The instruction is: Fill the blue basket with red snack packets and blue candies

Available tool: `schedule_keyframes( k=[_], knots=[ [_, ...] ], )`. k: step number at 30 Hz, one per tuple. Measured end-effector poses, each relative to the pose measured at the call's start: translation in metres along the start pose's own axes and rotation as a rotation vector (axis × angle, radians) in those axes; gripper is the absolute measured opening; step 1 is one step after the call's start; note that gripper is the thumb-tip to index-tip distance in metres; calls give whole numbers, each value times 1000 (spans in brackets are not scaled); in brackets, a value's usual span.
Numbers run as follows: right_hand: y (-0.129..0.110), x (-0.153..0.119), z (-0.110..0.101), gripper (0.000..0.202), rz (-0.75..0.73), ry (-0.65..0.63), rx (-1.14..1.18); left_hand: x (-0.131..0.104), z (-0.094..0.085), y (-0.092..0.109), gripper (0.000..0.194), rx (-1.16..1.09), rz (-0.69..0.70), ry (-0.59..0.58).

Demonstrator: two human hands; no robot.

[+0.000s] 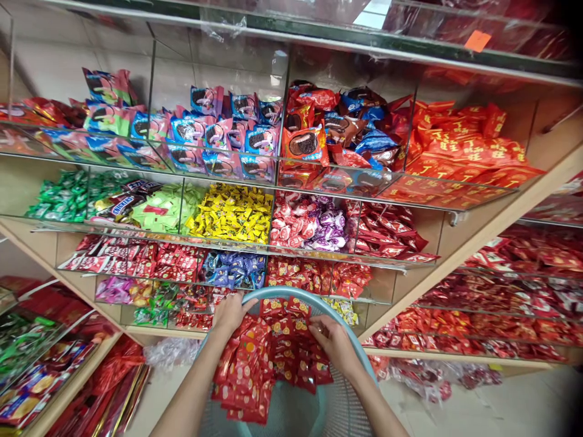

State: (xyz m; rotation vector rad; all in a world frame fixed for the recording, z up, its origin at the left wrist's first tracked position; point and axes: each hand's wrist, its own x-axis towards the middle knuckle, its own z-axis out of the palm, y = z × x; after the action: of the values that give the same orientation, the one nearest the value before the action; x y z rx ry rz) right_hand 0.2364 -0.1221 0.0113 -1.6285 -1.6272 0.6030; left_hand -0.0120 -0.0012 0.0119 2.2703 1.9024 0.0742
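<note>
A light blue plastic basket [346, 403] stands at the lower middle of the head view, against the lowest shelves. Strips of small red packets with orange-fruit prints [248, 370] hang over its far rim and down into it. On the left, my left hand [230, 312] is closed at the rim, its thumb over the edge, beside the packets; what its fingers grip is partly hidden. My right hand [332, 340] pinches the edge of the red packets at the right side, inside the basket.
Glass-fronted shelves hold yellow sweets [232, 212], blue-pink cookie packs [218, 136] and red-orange packs [469, 145]. Further racks of red sweets [478, 291] stand right. Clear plastic bags [170, 352] lie on the floor. Another rack with packets [36, 382] is lower left.
</note>
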Motion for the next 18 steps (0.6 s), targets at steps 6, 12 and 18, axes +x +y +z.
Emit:
schedule_keyframes(
  k=[6,12,18],
  knots=[
    [-3,-1,-2,21,-82,-3,-226,-1,-1,0,58,-3,2,4],
    [-4,-7,5,25,-186,-103,-343,0,0,1,57,-13,4,10],
    [-14,15,-11,24,-231,-122,-272,0,1,1,55,-29,-25,-10]
  ],
)
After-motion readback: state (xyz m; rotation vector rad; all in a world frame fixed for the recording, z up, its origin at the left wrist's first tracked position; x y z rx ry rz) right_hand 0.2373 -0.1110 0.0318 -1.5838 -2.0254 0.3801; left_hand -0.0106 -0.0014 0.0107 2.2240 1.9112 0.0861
